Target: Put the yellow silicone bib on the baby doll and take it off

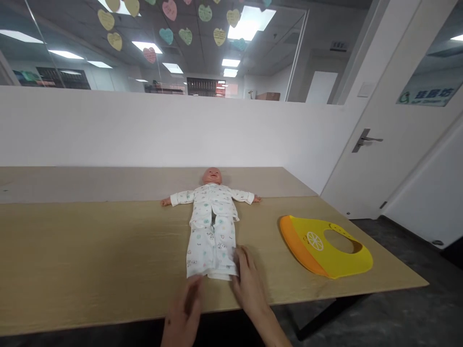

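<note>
A baby doll lies on its back on the table, head toward the wall and arms spread. It wears a white printed baby top and matching trousers. The top parts a little at the waist, where a dark gap shows. My right hand rests beside the lower trouser leg on the right, fingers stretched out along its edge. Close to the left trouser cuff, at the table's front edge, is my left hand. It is somewhat blurred, thumb and fingers apart, with nothing visible between them.
A yellow and orange silicone bib lies on the right of the wooden table. Behind the table stands a white wall with a window above it, dotted with heart-shaped notes. A door with a metal handle is at the right.
</note>
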Demonstrator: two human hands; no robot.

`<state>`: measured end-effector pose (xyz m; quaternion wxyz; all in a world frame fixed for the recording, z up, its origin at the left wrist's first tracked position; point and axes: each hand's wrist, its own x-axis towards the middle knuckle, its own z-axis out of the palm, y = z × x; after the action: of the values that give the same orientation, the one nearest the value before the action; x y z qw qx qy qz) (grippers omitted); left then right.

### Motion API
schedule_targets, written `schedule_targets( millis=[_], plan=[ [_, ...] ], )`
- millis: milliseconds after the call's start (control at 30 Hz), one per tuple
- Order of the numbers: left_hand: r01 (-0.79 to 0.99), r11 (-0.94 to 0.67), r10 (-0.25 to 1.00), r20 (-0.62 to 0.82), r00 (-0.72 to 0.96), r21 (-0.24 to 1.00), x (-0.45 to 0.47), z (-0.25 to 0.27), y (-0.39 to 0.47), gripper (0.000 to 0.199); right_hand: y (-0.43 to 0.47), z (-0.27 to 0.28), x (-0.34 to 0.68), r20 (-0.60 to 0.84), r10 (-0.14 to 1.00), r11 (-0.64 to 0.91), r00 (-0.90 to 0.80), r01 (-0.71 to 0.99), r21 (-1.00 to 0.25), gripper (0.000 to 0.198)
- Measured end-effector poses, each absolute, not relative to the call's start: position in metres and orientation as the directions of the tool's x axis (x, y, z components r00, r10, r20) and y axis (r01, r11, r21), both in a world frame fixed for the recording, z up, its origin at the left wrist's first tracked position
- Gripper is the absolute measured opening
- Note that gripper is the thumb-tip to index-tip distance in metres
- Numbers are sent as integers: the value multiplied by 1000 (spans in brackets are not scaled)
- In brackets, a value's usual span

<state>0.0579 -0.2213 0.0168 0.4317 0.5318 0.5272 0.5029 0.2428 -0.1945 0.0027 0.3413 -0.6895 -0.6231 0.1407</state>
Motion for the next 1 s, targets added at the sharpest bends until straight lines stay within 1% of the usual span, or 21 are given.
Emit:
schedule_targets(
  millis=[33,67,133,167,233,267,367,533,633,700,800,900,1000],
  plan=[
    [254,-184,982,190,1,950,61,14,-222,29,-195,2,244,234,955,13,182,764,-645,59],
    [363,-293,955,284,80,884,64,11,-223,31,-195,2,245,231,956,12,180,764,-645,58],
    [521,-473,879,417,230,710,69,5,-222,37,-195,3,247,217,960,3,179,766,-643,57],
    [580,-533,840,465,279,616,70,1,-221,40,-195,3,248,215,959,-1,182,766,-643,57],
    [671,-590,784,517,344,449,72,-6,-220,44,-196,2,250,234,955,10,184,766,-643,57],
    [705,-595,769,530,359,386,73,-9,-220,45,-196,1,251,252,950,22,184,766,-643,57],
    [766,-581,756,530,383,275,75,-12,-218,49,-196,-2,251,294,939,53,178,771,-635,56],
    [812,-541,781,488,389,219,80,-5,-213,59,-195,-5,252,298,941,56,163,792,-608,55],
    [844,-490,808,477,345,219,86,1,-215,62,-193,-6,255,288,948,56,137,818,-573,53],
    [864,-442,837,457,300,243,93,5,-217,66,-192,-8,260,291,949,59,122,837,-543,51],
    [853,-404,873,419,251,330,106,8,-217,69,-188,-13,267,334,937,87,103,858,-507,49],
    [830,-370,900,382,209,417,114,7,-213,70,-183,-18,271,344,935,117,83,845,-521,51],
    [846,-313,922,352,161,432,113,9,-207,74,-185,-17,271,334,939,129,77,823,-553,52]
  ],
)
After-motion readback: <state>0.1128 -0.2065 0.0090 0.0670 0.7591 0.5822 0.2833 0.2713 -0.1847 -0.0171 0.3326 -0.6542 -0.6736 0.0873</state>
